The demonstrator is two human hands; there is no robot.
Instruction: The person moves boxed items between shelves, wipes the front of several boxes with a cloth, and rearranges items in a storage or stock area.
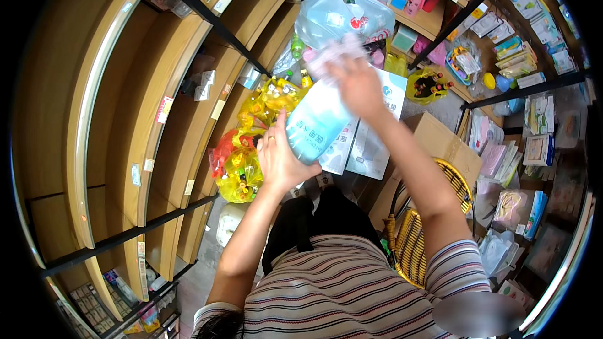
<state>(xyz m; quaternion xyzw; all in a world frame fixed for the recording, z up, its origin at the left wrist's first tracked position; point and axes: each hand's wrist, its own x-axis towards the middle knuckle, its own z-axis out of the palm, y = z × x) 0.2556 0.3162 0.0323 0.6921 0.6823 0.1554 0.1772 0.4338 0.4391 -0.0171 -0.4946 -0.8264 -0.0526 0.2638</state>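
Note:
My left hand (286,155) grips the near left edge of a blue and white printed package (315,125), thumb at its lower end. Over the package's far end is my right hand (359,85), blurred, with a pale pink cloth (337,56) under its fingers. Below the package lie white printed boxes (370,148). A tied translucent plastic bag (341,16) bulges just beyond the cloth.
Wooden shelves (174,117) curve along the left. Yellow bags of small bottles (278,96) lie beside them. On the right are a cardboard box (443,143), a wicker basket (412,245), a yellow bag of dark bottles (426,85) and stocked shelves (506,169).

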